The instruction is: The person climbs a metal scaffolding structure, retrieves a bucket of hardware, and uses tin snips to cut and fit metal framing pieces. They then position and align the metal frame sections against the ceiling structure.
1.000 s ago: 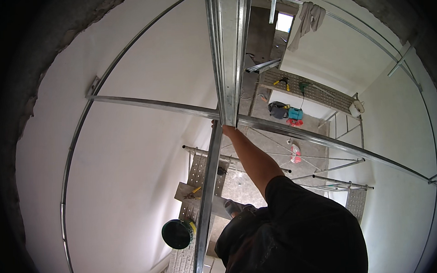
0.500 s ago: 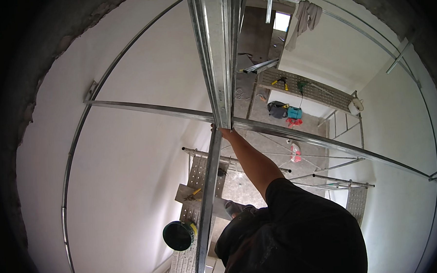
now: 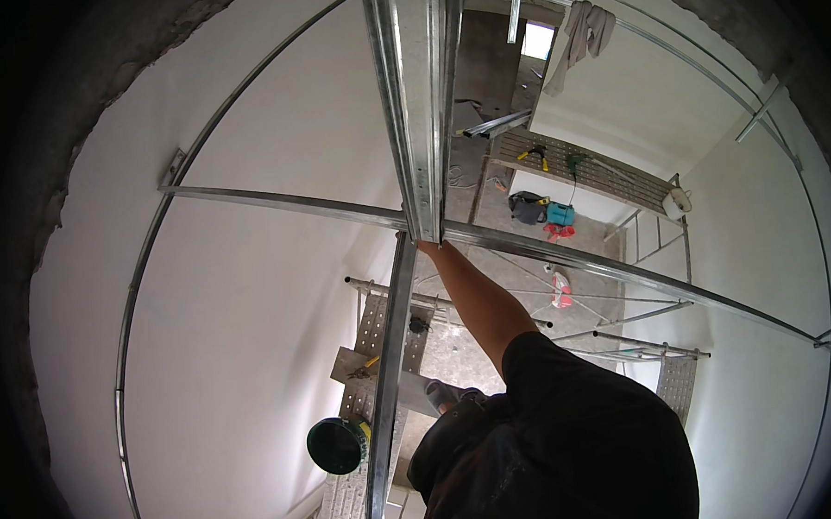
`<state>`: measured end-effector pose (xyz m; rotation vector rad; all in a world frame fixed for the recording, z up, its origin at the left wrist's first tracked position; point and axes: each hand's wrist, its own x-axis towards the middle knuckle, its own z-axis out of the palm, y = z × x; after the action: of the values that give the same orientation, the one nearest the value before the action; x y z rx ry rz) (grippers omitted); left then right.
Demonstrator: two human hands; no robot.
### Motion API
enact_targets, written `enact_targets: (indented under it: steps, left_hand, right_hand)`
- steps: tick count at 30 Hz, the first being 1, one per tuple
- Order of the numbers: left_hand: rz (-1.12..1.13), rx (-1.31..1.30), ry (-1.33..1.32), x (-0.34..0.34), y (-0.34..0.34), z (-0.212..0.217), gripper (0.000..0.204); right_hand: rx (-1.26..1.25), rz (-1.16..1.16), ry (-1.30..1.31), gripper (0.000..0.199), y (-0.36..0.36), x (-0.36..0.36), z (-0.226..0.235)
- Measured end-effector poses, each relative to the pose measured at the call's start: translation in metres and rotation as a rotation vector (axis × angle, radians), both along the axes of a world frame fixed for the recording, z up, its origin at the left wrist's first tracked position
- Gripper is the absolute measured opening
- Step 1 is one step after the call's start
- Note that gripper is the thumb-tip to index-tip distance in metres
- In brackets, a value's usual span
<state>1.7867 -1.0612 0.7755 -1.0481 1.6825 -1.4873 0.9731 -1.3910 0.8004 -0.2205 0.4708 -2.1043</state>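
My right arm reaches up and forward from a black sleeve. My right hand (image 3: 430, 247) is closed at a joint of galvanised metal channels, mostly hidden behind them; a bit of finger shows at the joint's left. From there a near metal channel (image 3: 390, 381) runs down toward the lower edge. A wide metal channel (image 3: 418, 102) runs away above the hand. Crossing behind the joint, a long metal channel (image 3: 610, 260) slopes to the right wall, and another cross channel (image 3: 283, 202) goes to the left wall. My left hand is not in view.
Below, a scaffold platform (image 3: 368, 331) carries a dark bucket (image 3: 338, 446) and yellow-handled pliers (image 3: 365, 367). A far scaffold plank (image 3: 606, 169) holds tools and a white bucket (image 3: 676, 204). Bags (image 3: 528, 207) lie on the floor. A grey cloth (image 3: 588, 31) hangs over a rail.
The near channel's lower end has swung slightly left. My right hand stays at the joint.
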Motion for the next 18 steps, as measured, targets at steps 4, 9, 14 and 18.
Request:
enact_targets:
  steps: [4,9,14,18]
  left_hand:
    - [0.0,0.001,-0.005,-0.002,-0.003,-0.002,0.024]
    - [0.0,0.004,-0.019,-0.003,-0.006,-0.003,0.024]
    - [-0.001,0.003,-0.032,-0.003,-0.009,-0.004,0.023]
    - [-0.011,-0.002,-0.044,-0.003,-0.012,-0.004,0.023]
  right_hand:
    - [-0.315,0.026,0.04,0.032,-0.006,-0.002,0.023]
    - [-0.49,-0.003,0.329,0.03,0.004,0.009,0.063]
    - [-0.549,-0.02,0.378,0.027,0.004,0.016,0.084]
    - [-0.271,-0.176,0.502,0.023,0.004,0.016,0.088]
